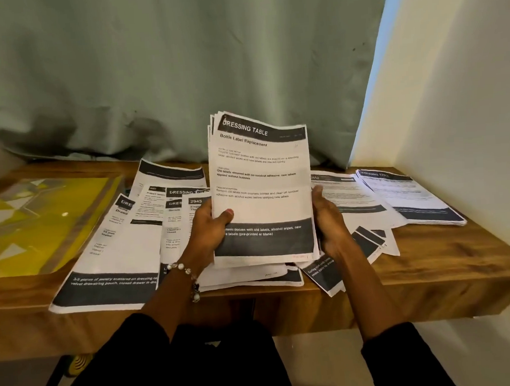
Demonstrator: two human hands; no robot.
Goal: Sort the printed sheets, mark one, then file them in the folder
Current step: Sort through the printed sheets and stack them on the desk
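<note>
Left hand (211, 225) curled round the left edge of a stack of printed sheets (261, 189), thumb pressed on the front page, other fingers hidden behind the paper. Right hand (328, 218) cupped against the right edge of the same stack, fingers behind it and thumb near the edge; cannot tell how firmly. Stack held almost upright above the middle of the desk (431, 259), lower edge just over the loose sheets lying there, top page titled "DRESSING TABLE".

Light to carry, but soft: upper corners already bending backward and fanning a little at the top left. Probably better gripped low and at both side edges, as now, or with one palm flat under the bottom edge, to stop the pages from sagging. Smooth paper, so likely to slide apart if only the front page is pinched; likely also to crease if squeezed hard.

Spread over the desk: overlapping sheets (111, 261) toward the front left edge, some hanging over it, and a tidier pile (409, 195) toward the right back corner. Yellow folder (37, 224) flat near the left edge, well apart from the held stack, closed as far as can be seen. No pen visible.
</note>
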